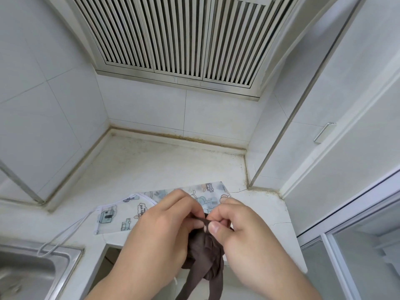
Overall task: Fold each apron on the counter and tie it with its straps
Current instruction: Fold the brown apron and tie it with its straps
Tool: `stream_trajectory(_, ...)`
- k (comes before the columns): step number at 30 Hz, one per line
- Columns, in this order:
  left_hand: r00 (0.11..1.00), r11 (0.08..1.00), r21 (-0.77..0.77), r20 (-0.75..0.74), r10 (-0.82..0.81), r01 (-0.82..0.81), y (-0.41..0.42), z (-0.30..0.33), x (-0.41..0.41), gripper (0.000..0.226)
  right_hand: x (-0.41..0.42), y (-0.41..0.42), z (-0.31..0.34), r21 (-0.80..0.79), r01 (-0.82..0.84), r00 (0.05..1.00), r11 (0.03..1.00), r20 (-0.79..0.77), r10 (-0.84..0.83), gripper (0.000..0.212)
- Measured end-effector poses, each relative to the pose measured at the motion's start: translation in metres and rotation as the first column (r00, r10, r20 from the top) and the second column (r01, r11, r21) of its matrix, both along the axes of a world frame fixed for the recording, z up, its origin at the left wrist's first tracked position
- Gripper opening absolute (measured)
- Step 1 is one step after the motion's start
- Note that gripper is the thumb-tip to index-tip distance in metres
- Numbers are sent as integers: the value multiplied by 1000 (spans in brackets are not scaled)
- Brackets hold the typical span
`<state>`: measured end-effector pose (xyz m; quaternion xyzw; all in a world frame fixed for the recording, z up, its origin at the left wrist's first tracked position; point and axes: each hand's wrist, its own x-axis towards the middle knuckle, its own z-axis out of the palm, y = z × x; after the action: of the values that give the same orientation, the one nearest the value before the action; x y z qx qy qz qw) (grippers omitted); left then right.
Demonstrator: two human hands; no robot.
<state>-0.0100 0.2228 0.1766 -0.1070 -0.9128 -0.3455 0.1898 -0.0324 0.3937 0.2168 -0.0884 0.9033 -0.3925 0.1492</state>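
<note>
Both hands point(168, 221) point(236, 226) curled, pinching brown apron point(205, 250) strap point(204, 220) btwn fingertips.

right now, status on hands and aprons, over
Left hand and right hand both pinching strap of bunched brown fabric apron. Patterned white plastic apron flat on counter behind, untied. Nothing in the way.

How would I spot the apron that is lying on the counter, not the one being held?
Find the steel sink at lower left; the pale counter runs right from it. The printed apron lies flat there, white with cartoon houses and a white cord, unlike the plain brown apron bunched in the hands.
</note>
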Motion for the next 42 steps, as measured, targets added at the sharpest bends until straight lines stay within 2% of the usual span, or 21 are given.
stream_trajectory(2,997,995,90,67,31,-37,3,1,4,29,-1,1,-2,-44,45,998,998,44,-43,27)
stream_trajectory(5,983,936,319,151,108,-152,9,5,15,46,-1,1,-7,-86,107,990,991,100,-98,23)
stream_trajectory(6,988,939,314,107,109,-138,10,7,18,42,-1,0,-9,-91,123,988,988,102,-113,22)
stream_trajectory(9,998,993,105,41,57,-61,12,11,18,19,-2,0,-12,-80,155,986,985,75,-149,21)
stream_trajectory(14,995,990,-114,52,89,-83,17,10,10,26,-4,1,-10,-99,185,981,978,70,-179,24)
stream_trajectory(18,985,975,-162,47,163,-154,22,15,7,31,-4,1,-11,-113,213,976,970,63,-207,26)
stream_trajectory(21,986,963,-213,-12,169,-168,25,15,6,30,-3,0,-14,-125,219,976,968,37,-216,25)
stream_trajectory(26,984,956,-233,-70,165,-177,30,12,10,29,-1,-1,-16,-172,227,973,959,12,-229,25)
stream_trajectory(33,996,985,-173,91,24,-8,19,5,6,15,-2,2,-20,-186,197,977,963,-42,-208,21)
stream_trajectory(36,986,993,-95,156,-61,76,9,4,3,15,-3,7,-19,-180,144,976,973,-137,-169,25)
stream_trajectory(42,967,984,-9,189,-174,179,0,8,1,15,-1,16,-24,-94,92,940,991,-320,-118,24)
